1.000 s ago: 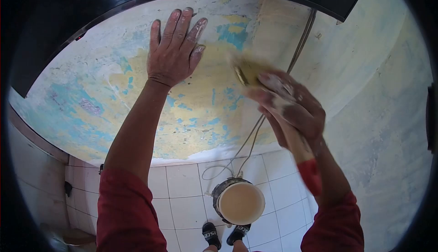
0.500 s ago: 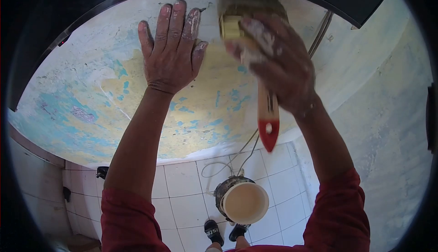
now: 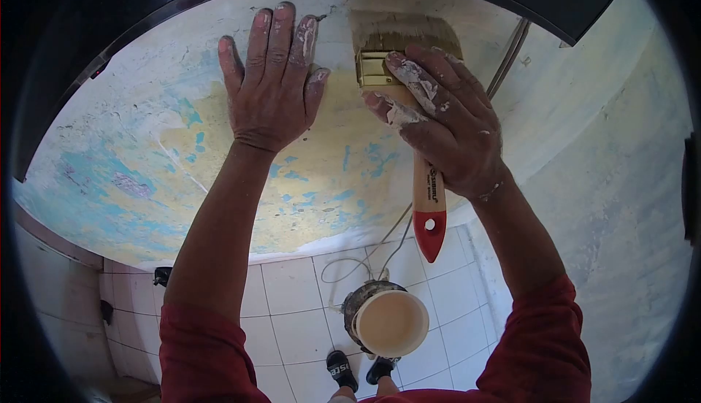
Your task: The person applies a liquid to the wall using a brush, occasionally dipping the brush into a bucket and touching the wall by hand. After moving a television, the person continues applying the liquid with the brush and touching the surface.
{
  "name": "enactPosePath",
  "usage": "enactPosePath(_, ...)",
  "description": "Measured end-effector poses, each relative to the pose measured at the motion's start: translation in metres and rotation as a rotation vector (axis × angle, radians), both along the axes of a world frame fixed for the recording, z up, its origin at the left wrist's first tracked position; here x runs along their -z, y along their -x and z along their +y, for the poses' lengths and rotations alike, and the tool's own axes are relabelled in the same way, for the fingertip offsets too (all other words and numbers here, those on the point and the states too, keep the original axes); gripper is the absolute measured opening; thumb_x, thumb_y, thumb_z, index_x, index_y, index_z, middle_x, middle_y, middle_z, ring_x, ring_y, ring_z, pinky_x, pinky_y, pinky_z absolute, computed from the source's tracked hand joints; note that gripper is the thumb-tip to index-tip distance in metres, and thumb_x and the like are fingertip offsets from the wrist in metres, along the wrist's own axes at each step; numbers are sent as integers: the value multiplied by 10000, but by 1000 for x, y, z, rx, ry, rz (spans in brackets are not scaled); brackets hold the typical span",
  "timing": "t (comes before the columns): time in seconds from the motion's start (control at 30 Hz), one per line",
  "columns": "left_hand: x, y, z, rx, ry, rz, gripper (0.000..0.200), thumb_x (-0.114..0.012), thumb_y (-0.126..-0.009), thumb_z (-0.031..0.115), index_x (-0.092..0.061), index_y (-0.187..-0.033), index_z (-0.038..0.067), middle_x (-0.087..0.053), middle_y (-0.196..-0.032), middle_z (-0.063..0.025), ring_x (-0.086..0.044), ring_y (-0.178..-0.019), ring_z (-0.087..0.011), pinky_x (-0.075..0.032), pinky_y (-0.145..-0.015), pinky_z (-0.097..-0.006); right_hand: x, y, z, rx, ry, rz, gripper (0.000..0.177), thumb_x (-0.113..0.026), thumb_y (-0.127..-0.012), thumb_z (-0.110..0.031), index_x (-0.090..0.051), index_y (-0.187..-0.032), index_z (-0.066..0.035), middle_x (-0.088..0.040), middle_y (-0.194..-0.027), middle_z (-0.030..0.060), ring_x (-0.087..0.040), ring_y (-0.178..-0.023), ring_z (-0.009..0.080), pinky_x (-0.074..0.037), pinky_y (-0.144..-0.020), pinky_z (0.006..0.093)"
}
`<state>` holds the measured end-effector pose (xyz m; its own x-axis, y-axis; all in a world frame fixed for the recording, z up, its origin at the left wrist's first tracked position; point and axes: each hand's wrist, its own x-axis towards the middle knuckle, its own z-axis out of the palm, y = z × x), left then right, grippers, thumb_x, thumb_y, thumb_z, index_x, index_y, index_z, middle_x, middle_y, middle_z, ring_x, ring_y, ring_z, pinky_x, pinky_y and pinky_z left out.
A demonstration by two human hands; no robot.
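Note:
My right hand (image 3: 453,122) is wrapped round a wide paintbrush (image 3: 429,191), with white smears on the fingers. The brush has a wooden handle with a red tip, a brass-coloured ferrule and bristles pressed against the wall (image 3: 307,213). Flat on that same wall, to the left, lies my left hand (image 3: 270,85), its fingers spread and holding nothing. Patches of yellow, turquoise and white show on the wall's worn surface.
A round tub (image 3: 392,323) of pale liquid stands on a dark support near my feet, on the white tiled floor (image 3: 296,286). Loops of cord (image 3: 343,271) lie behind it. A second wall (image 3: 584,220) rises at right.
My right hand has drawn the paintbrush a short way down the wall in the view. My left hand stays nearly in the same place.

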<state>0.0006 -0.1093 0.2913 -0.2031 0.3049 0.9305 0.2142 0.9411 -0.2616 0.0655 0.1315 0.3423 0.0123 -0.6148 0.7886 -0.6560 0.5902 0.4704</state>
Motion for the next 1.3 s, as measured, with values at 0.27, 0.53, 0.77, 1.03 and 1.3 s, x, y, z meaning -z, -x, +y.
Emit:
enactPosePath(0.27,0,-2,2,4,-10,-23,588,-442,-983,422,-430,-1487,118,-327,-1590,-140,-253,-1490,-333,-78,-1170,-617,-3,-3,3,29,-36,-55,191,-684,-852,-214,-733,-1036,-206,-677,-1161,111,-613,-1173,283,-499,-1013,441)
enactPosePath(0.53,1,-3,2,-6,-9,-23,585,-438,-987,432,-441,-1480,117,-346,-1580,-145,-259,-1489,-326,-71,-1170,-613,-4,12,0,42,-19,-24,210,-673,-863,-251,-719,-1067,-255,-675,-1211,103,-599,-1220,263,-487,-1037,438)
enactPosePath(0.77,0,-3,2,-20,1,-19,581,-444,-979,436,-467,-1464,117,-351,-1575,-152,-271,-1482,-334,-90,-1161,-622,-16,5,-3,16,4,64,175,-689,-852,-264,-723,-1023,-241,-673,-1211,90,-593,-1212,255,-457,-1057,467)
enactPosePath(1.03,0,-1,2,-13,2,3,585,-447,-976,430,-454,-1471,118,-351,-1575,-151,-266,-1485,-330,-88,-1161,-627,13,-6,11,-1,-17,-47,162,-735,-827,-264,-722,-985,-236,-684,-1179,84,-618,-1172,272,-522,-968,444)
enactPosePath(1.3,-1,-2,2,-21,-8,-16,588,-452,-971,425,-455,-1468,110,-343,-1582,-144,-265,-1486,-331,-90,-1161,-627,22,-8,18,0,-16,-161,198,-709,-826,-254,-730,-1019,-217,-679,-1206,109,-624,-1174,267,-511,-982,441)
